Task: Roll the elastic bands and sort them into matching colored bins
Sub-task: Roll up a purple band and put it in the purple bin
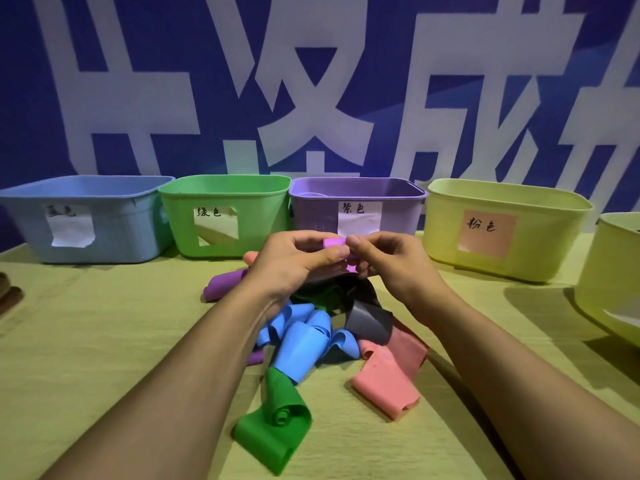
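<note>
1. Small pink-violet band roll (334,243), held up above the heap of bands, in front of the purple bin; long axis lying left to right, roughly parallel to the far edge of the table (104,341).
2. Pinched at its left end by the left hand (294,261), thumb and forefinger curled in on the roll; remaining fingers folded beneath.
3. Pinched at its right end by the right hand (384,258), fingertips closed on the roll, a short tail of the band showing below between the two hands.
4. Under the hands, a loose heap mid-table: purple roll (223,287) lying on a slant toward the far right, blue bands (304,337) in curls, a dark grey band (369,322), salmon-pink bands (388,379) toward the right, a green band (277,420) partly coiled nearest the near edge.
5. Along the far edge, a row of bins: blue bin (114,237), green bin (263,216), purple bin (311,216), pale yellow bin (540,251); another pale yellow bin (609,292) at the right edge, cut off by the frame.
6. Handwritten paper labels on the fronts: 绿色 on green, 紫色 on purple, 粉色 on a pink note on the yellow one; blue bin's label too scrawled to read fully.
7. Behind, a blue banner (138,46) with large white characters, cropped.
</note>
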